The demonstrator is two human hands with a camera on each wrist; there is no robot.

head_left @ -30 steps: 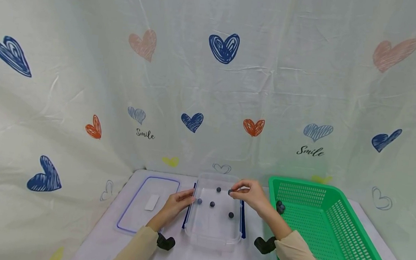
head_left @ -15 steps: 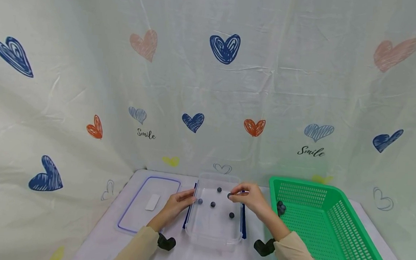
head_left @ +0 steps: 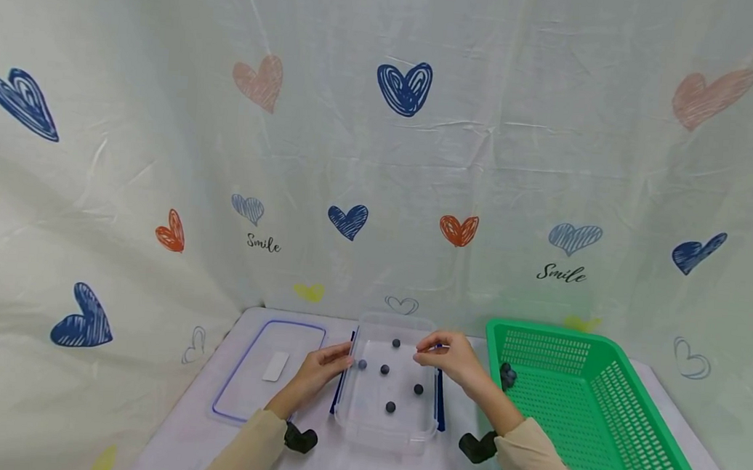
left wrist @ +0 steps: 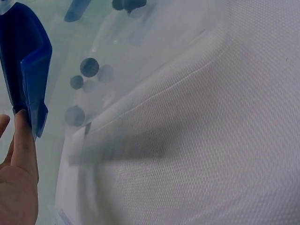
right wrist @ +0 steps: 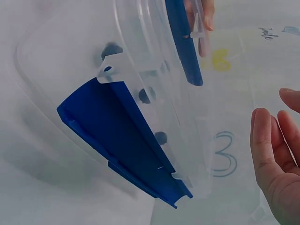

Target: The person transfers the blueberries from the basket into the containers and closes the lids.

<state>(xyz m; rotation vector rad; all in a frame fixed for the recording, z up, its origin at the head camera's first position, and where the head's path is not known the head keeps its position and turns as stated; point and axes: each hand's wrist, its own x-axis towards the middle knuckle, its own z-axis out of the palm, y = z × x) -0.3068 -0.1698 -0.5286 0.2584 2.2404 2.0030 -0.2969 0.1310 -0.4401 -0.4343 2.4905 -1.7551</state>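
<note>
A clear plastic box [head_left: 385, 439] with blue side clips stands on the table in the head view and holds several small dark balls [head_left: 391, 406]. My left hand [head_left: 321, 366] rests with straight fingers against the box's left blue clip [left wrist: 30, 70]. My right hand [head_left: 449, 358] hovers over the box's right wall with nothing in it. In the right wrist view its fingers [right wrist: 276, 159] are relaxed and apart, beside the right blue clip [right wrist: 126, 140]. Balls [left wrist: 89, 67] show through the clear wall in the left wrist view.
The box's clear lid [head_left: 236, 371], blue-rimmed with a white label, lies flat to the left. A green slotted basket [head_left: 599, 425] stands to the right with a few dark balls [head_left: 507, 375] in its near-left corner. A heart-printed cloth hangs behind the table.
My right hand pinched a dark ball over the box; the ball has dropped and now lies near the box's front. The right hand's fingers have loosened. My left hand has stayed put.
</note>
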